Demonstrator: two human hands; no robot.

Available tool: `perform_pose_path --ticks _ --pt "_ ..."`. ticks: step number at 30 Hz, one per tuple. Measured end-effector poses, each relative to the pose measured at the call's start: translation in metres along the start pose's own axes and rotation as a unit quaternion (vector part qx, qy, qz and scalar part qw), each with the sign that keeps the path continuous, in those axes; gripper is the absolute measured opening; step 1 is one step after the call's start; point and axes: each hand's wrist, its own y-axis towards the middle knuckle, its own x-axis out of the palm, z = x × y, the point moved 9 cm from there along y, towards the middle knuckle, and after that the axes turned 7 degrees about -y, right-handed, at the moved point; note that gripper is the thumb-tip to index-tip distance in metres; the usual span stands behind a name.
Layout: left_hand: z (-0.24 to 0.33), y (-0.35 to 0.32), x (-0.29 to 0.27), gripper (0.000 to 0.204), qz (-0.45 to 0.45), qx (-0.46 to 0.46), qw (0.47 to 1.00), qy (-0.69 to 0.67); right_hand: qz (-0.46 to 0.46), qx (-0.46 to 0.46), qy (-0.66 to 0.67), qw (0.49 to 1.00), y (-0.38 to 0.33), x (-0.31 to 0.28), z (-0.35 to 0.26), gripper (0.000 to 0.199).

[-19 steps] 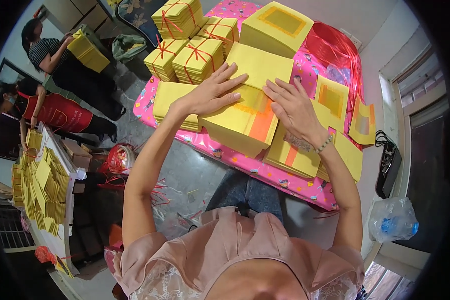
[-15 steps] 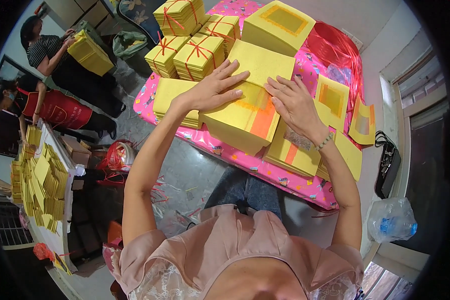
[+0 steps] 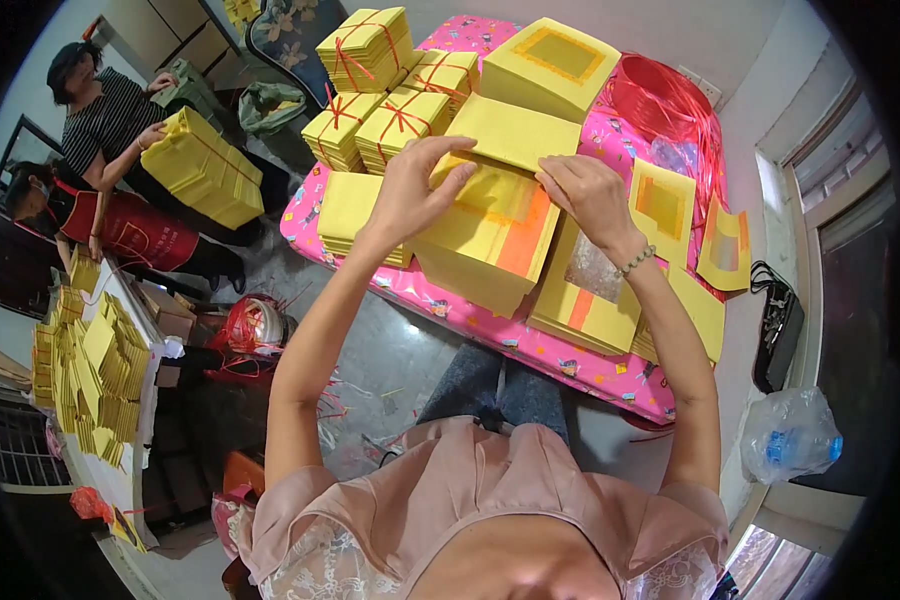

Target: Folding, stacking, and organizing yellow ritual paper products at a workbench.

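A tall stack of yellow paper sheets (image 3: 475,270) stands before me, its top sheet bearing an orange band and a gold patch. Across its far part lies a folded yellow paper flap (image 3: 520,132). My left hand (image 3: 420,190) is at the flap's left end, thumb and forefinger spread apart, fingertips touching the edge. At the opposite end, my right hand (image 3: 592,200) has its fingers bent together on the fold's edge; the thumb is mostly hidden.
Bundles tied with red string (image 3: 402,125) stand at the far left of the pink cloth (image 3: 440,300). Red strands (image 3: 660,100) and more yellow stacks (image 3: 590,290) lie right. Two people work at left, one holding a yellow bundle (image 3: 205,170), near a table of yellow papers (image 3: 100,370).
Both hands have gone from lying flat on the yellow paper to bent fingers at the fold's ends. At left, the standing person's yellow bundle has moved right and down.
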Motion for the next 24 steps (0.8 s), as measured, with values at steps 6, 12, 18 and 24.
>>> perform_pose_path --ticks 6,12,18,24 --pt "-0.030 -0.014 0.020 0.054 0.031 -0.186 0.943 -0.275 0.076 -0.015 -0.017 0.997 0.004 -0.025 -0.017 0.014" --pt "-0.049 -0.019 0.023 0.054 0.059 -0.248 0.856 -0.450 0.093 -0.053 -0.007 0.994 -0.001 -0.045 -0.066 0.016" --pt "-0.046 -0.033 -0.017 0.053 0.172 -0.176 0.879 -0.409 0.075 -0.047 0.088 0.992 -0.003 -0.056 -0.072 0.021" --pt "-0.098 -0.087 -0.094 0.059 0.323 -0.164 0.839 -0.407 0.010 0.089 0.122 0.989 -0.025 -0.031 -0.039 0.021"
